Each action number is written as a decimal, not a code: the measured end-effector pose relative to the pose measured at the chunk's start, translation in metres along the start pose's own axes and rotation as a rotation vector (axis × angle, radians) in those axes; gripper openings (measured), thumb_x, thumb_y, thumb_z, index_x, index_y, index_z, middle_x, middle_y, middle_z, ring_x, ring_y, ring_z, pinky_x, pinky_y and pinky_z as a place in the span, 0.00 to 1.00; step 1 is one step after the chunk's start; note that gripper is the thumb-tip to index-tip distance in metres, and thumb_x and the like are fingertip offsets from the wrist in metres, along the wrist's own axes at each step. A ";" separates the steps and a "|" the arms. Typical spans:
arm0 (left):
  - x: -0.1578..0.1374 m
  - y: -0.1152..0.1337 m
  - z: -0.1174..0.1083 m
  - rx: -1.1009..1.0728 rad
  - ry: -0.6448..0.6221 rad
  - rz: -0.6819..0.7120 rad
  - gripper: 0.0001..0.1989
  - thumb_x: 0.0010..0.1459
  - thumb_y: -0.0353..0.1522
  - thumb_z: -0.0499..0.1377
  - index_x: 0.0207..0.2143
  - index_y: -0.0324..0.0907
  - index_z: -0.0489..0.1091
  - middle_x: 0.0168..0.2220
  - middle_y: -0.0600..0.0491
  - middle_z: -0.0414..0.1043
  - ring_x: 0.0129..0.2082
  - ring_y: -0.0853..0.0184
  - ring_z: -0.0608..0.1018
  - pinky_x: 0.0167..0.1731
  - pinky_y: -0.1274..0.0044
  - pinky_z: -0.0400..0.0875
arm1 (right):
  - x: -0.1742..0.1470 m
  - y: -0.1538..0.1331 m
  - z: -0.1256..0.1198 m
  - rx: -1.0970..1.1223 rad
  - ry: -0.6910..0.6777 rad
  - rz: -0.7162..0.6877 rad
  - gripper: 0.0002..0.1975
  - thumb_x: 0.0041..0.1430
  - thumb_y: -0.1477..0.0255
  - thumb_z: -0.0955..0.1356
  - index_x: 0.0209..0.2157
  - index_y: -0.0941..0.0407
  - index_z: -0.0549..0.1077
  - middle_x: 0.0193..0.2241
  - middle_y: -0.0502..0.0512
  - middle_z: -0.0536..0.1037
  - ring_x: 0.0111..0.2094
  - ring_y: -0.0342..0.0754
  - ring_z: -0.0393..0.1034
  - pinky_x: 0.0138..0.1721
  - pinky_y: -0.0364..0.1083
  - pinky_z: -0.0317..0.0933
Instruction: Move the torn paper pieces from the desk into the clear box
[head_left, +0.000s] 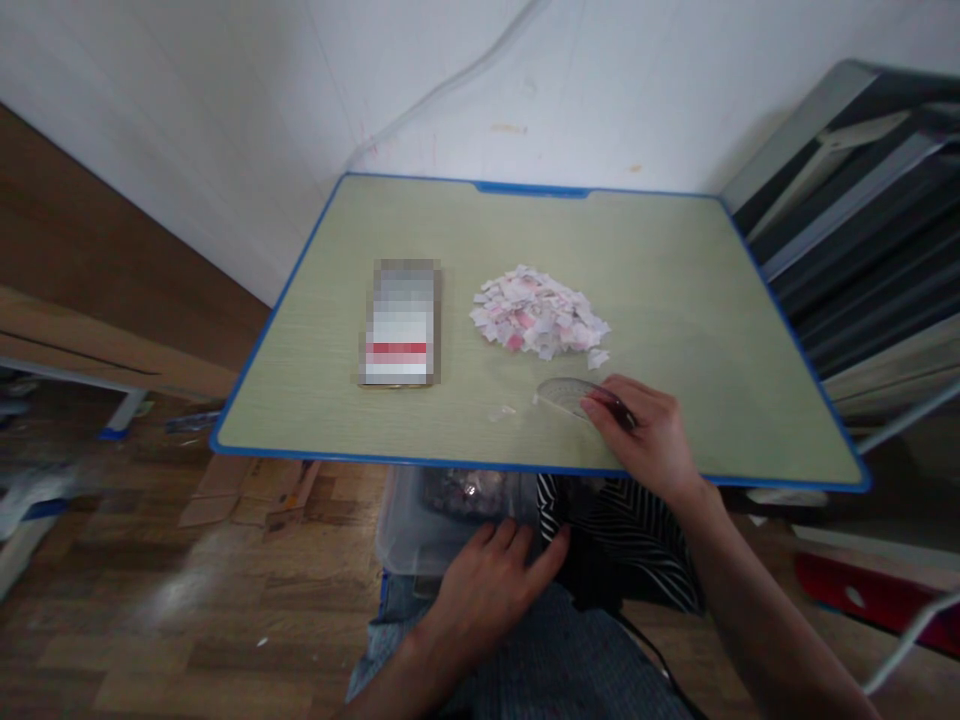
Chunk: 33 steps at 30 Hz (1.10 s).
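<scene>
My right hand point(645, 430) pinches a clear half-round protractor point(566, 393) near the front edge of the table. Just beyond it is a heap of small torn paper pieces point(536, 312), white with some pink, and one piece lies loose at its lower right. Below the table edge, my left hand point(499, 575) is open, its thumb apart from the fingers. It is by the rim of a clear plastic box point(401, 535) and a black-and-white striped cloth or bag point(645, 545); whether it touches either, I cannot tell. A few tiny scraps point(501, 411) lie left of the protractor.
A blurred-out phone-shaped object point(401, 322) lies on the left of the blue-edged table point(675, 260). Behind the table stands a white wall with a cable point(465, 75). Dark folded frames point(862, 200) lean at the right. Flattened cardboard point(255, 490) is on the wooden floor.
</scene>
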<state>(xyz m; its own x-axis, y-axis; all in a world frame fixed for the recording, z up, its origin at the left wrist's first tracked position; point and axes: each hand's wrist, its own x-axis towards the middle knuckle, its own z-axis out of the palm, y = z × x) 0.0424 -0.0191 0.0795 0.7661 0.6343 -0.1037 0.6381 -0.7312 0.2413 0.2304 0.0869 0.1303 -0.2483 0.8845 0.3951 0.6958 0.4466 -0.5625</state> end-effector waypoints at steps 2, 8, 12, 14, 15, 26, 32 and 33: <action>0.000 0.000 0.000 -0.004 0.006 -0.004 0.24 0.58 0.28 0.49 0.57 0.42 0.47 0.37 0.48 0.67 0.36 0.62 0.71 0.33 0.71 0.69 | 0.001 0.001 0.000 -0.006 0.001 0.006 0.11 0.55 0.76 0.63 0.20 0.57 0.61 0.18 0.48 0.62 0.20 0.39 0.57 0.23 0.40 0.53; 0.003 -0.001 0.001 -0.019 0.020 -0.003 0.24 0.58 0.29 0.50 0.56 0.42 0.48 0.37 0.49 0.67 0.35 0.62 0.70 0.32 0.71 0.69 | 0.003 0.003 -0.001 -0.032 -0.017 -0.020 0.11 0.55 0.76 0.62 0.20 0.57 0.60 0.17 0.47 0.60 0.19 0.39 0.56 0.21 0.39 0.52; 0.003 -0.001 0.000 -0.021 0.024 -0.004 0.24 0.58 0.28 0.49 0.56 0.42 0.48 0.36 0.49 0.67 0.34 0.62 0.70 0.32 0.72 0.69 | 0.001 0.002 -0.004 -0.085 -0.078 -0.097 0.09 0.57 0.76 0.61 0.23 0.58 0.63 0.20 0.50 0.65 0.22 0.40 0.60 0.23 0.39 0.55; 0.002 0.000 -0.001 -0.021 0.019 -0.003 0.24 0.58 0.28 0.49 0.56 0.42 0.48 0.36 0.49 0.67 0.34 0.62 0.70 0.32 0.72 0.69 | 0.000 0.001 -0.006 -0.176 -0.129 -0.157 0.08 0.57 0.75 0.61 0.24 0.58 0.65 0.22 0.52 0.68 0.23 0.40 0.62 0.24 0.40 0.56; 0.002 0.000 -0.001 -0.018 0.018 -0.002 0.24 0.58 0.28 0.49 0.56 0.41 0.48 0.36 0.49 0.67 0.34 0.62 0.70 0.32 0.72 0.69 | -0.001 0.000 -0.007 -0.245 -0.140 -0.182 0.08 0.57 0.74 0.61 0.25 0.58 0.66 0.23 0.52 0.69 0.23 0.41 0.63 0.24 0.40 0.55; 0.003 -0.001 0.001 0.004 0.003 -0.007 0.24 0.58 0.27 0.49 0.56 0.42 0.47 0.36 0.48 0.67 0.35 0.63 0.70 0.32 0.72 0.68 | -0.006 0.011 -0.030 -0.293 -0.085 -0.057 0.09 0.57 0.73 0.62 0.23 0.57 0.64 0.21 0.51 0.65 0.22 0.42 0.60 0.23 0.42 0.53; 0.002 0.001 0.001 0.025 0.009 -0.006 0.24 0.58 0.26 0.49 0.56 0.41 0.48 0.38 0.47 0.67 0.36 0.62 0.71 0.33 0.72 0.68 | -0.008 0.010 -0.035 -0.198 -0.020 -0.007 0.09 0.56 0.75 0.62 0.22 0.56 0.62 0.20 0.51 0.64 0.22 0.42 0.59 0.23 0.43 0.54; 0.002 0.001 0.001 0.027 0.008 -0.008 0.24 0.58 0.26 0.49 0.56 0.41 0.48 0.38 0.47 0.68 0.36 0.62 0.71 0.33 0.72 0.68 | -0.008 0.010 -0.035 -0.186 -0.001 -0.010 0.09 0.56 0.75 0.63 0.22 0.56 0.62 0.20 0.50 0.64 0.22 0.42 0.59 0.23 0.43 0.54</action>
<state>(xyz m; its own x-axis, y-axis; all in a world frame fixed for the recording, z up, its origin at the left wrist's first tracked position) 0.0448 -0.0188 0.0786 0.7607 0.6417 -0.0976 0.6457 -0.7328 0.2146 0.2628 0.0792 0.1469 -0.2563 0.8803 0.3993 0.8057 0.4228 -0.4149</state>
